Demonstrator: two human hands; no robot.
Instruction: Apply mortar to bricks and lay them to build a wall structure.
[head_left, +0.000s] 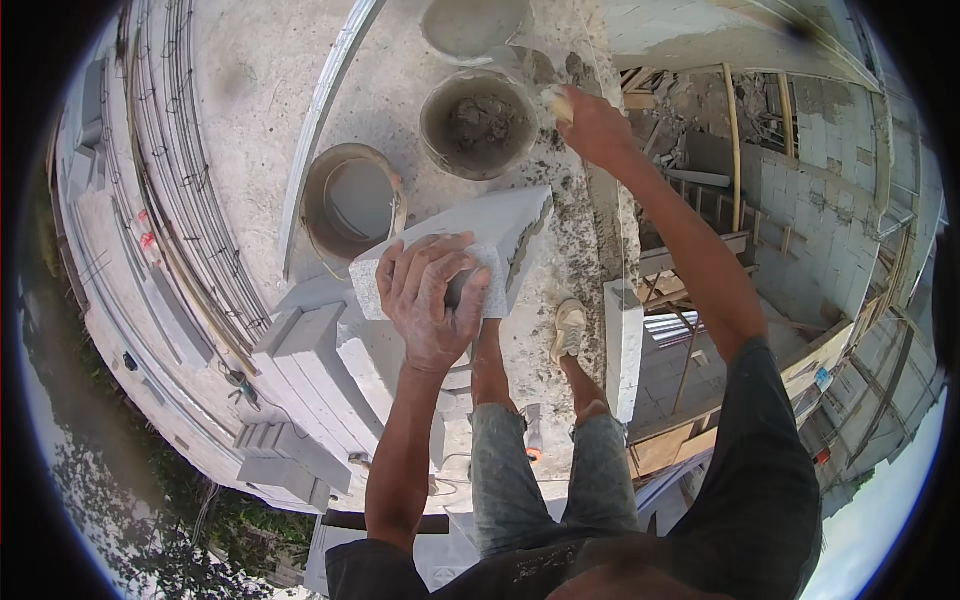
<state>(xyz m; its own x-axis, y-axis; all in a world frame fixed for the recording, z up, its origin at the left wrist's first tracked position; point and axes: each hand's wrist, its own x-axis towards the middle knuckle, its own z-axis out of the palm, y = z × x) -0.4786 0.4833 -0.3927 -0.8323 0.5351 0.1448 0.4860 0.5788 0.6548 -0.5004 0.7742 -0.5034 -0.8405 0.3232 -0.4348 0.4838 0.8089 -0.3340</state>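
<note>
Item: pale concrete block [470, 245], carried flat on one end in the left hand [435, 300], fingers [415, 270] spread and clamped over its near top face, held above the slab just near of the mortar bucket [480, 125]. Right hand [590, 125]: far right beside that bucket's rim, fingers closed on a pale tool handle [555, 100]; blade not visible. Handling note, as a judgement: one-handed grip looks marginal, so keep the block level and close to the body; water bucket [350, 200] left, stacked blocks [310, 370] near left.
</note>
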